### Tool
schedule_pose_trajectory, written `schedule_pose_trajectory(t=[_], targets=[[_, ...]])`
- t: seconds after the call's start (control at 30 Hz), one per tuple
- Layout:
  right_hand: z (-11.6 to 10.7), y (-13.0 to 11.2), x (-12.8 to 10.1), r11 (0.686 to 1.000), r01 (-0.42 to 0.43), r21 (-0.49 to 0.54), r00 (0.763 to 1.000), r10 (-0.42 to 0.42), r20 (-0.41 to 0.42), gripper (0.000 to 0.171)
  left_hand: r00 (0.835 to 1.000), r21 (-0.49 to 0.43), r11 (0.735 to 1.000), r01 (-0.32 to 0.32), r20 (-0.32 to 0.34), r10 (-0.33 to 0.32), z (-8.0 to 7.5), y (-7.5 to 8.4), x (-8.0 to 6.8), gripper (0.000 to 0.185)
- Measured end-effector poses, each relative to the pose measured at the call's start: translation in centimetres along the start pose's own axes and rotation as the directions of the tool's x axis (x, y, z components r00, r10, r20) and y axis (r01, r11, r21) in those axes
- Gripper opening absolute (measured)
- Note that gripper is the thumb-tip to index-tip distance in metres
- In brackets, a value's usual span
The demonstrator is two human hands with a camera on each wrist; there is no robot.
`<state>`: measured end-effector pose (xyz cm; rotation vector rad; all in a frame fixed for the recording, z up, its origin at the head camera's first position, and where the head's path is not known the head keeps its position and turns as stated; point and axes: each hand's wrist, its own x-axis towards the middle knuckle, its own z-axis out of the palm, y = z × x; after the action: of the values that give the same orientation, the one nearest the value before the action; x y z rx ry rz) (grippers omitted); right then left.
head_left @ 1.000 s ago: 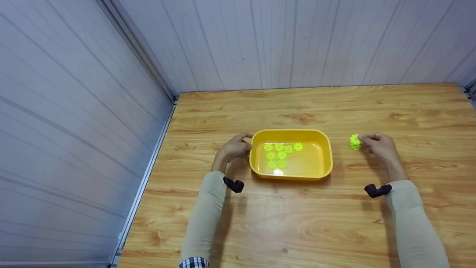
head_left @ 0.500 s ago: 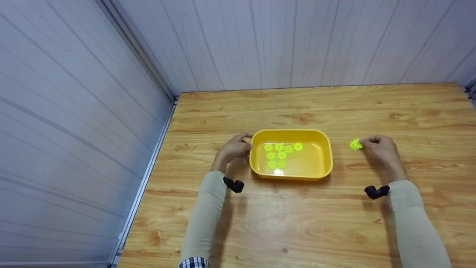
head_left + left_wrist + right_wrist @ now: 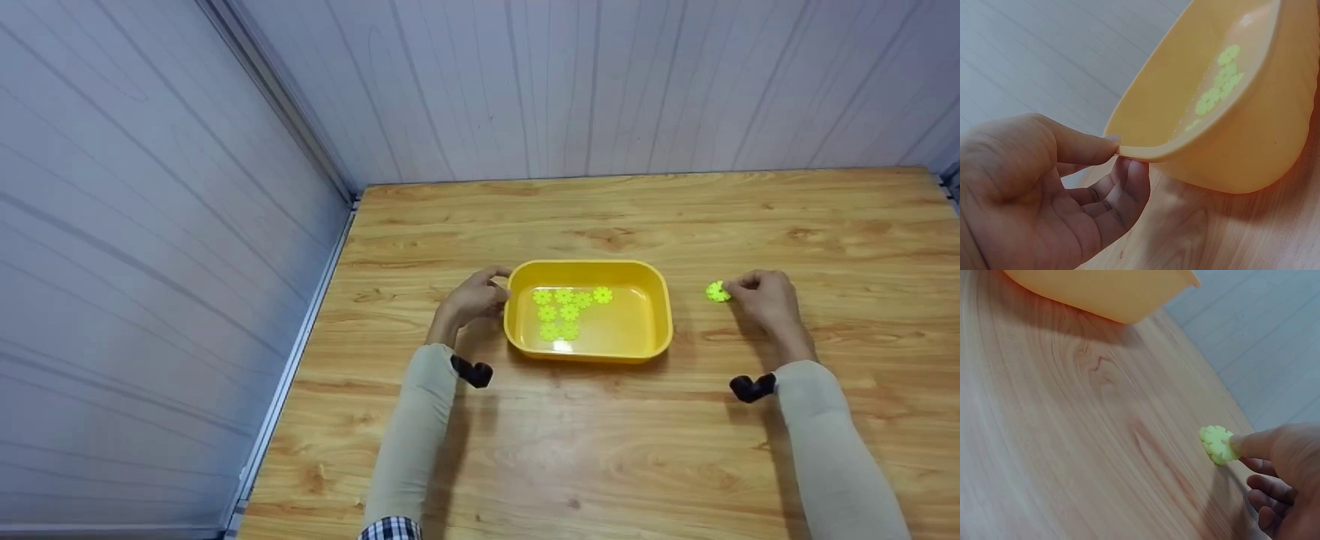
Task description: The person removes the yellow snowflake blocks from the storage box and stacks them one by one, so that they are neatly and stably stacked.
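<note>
A yellow rectangular tub (image 3: 589,352) stands on the table. Several neon-yellow flower-shaped plastic pieces (image 3: 568,312) lie flat on its floor, mostly toward the left side. My left hand (image 3: 1033,185) pinches the tub's left rim, thumb on the inner side and curled fingers below the edge. To the right of the tub, my right hand (image 3: 766,298) pinches a flower-shaped piece (image 3: 1217,441) by its edge with the thumb on its face. A second matching piece shows just behind it in the right wrist view, close over the wood.
The wooden table (image 3: 570,435) runs back to a pale panelled wall (image 3: 585,90). Another panel wall (image 3: 150,262) with a metal rail borders the left side. A black wrist mount (image 3: 471,372) sits on each sleeve.
The flower-shaped piece in my right hand was raised upright above another; it has come down over it and now overlaps it. My left hand and the tub stay in place.
</note>
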<state>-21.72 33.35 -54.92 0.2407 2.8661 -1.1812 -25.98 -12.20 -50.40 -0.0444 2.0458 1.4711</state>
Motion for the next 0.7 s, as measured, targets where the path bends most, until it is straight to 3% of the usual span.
schedule_pose_trajectory(t=[0.27,0.47,0.7], targets=[[0.3,-0.21,0.04,1.0,-0.022,0.016,1.0,0.022,-0.008,0.043,1.0,0.002,1.0,0.005,-0.003,-0.005,0.09,0.16,-0.21,0.041],[0.6,-0.11,0.26,1.0,0.018,-0.024,0.999,-0.019,-0.042,0.039,1.0,-0.008,1.0,0.004,-0.006,-0.004,0.11,0.21,-0.28,0.041],[0.81,0.07,0.4,0.997,0.057,-0.049,0.996,-0.06,-0.068,0.035,0.999,-0.031,1.0,0.004,0.044,-0.002,-0.04,0.48,-0.45,0.044]])
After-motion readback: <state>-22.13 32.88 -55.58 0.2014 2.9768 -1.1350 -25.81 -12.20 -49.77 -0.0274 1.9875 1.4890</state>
